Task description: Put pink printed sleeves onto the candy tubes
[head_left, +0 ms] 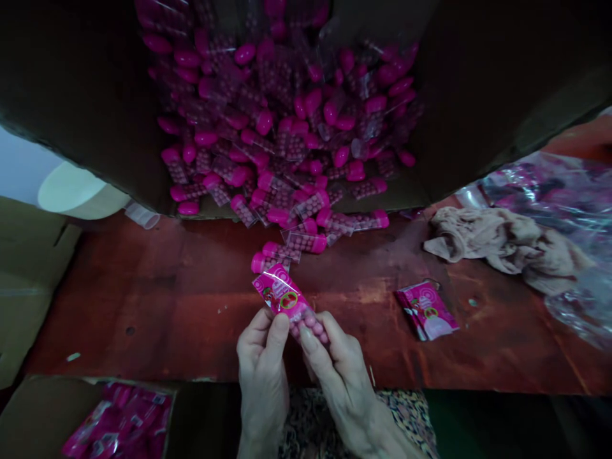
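Head view: nearest, pink packs in the lower box look finished; past them, 1 bottle sits between the hands over the table, seemingly midway, its sleeve covering the far end. The left hand pinches the sleeve; the right hand grips the bare end. Farther, spare sleeves lie rightward, and many bare bottles spill from the big box, apparently left to do.

Pink-labelled candy pack — tilted leftward
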Demonstrator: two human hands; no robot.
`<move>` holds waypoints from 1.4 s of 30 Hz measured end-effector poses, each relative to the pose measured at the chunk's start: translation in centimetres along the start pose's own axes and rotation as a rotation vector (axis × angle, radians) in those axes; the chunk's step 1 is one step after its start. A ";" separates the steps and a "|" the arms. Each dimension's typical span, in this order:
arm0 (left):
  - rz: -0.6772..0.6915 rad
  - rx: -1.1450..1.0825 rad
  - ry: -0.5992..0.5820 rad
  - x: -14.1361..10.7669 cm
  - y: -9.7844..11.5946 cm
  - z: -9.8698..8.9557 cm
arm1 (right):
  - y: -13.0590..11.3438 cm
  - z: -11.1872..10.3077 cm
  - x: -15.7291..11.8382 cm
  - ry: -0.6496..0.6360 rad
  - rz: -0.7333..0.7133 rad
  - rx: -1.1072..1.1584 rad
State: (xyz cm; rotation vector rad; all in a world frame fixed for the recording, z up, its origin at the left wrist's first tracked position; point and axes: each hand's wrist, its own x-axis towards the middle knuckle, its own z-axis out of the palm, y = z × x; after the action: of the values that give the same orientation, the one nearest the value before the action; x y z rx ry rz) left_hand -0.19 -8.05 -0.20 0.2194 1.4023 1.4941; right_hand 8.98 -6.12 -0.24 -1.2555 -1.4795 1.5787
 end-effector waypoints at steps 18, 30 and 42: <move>0.028 -0.052 0.043 1.5 0.8 2.1 | 0.9 -0.4 0.8 -0.095 0.004 -0.196; 0.073 -0.034 0.095 2.2 0.0 2.1 | 0.8 -1.6 1.2 -0.238 0.050 -0.110; 0.273 0.258 0.234 1.6 0.2 2.0 | 1.3 -2.2 0.8 -0.317 0.108 -0.192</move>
State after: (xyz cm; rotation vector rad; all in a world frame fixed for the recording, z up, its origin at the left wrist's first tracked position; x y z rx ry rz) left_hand 0.37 -5.60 -0.20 0.4215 1.8129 1.5950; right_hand 10.94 -4.82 -1.53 -1.2504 -1.8226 1.8070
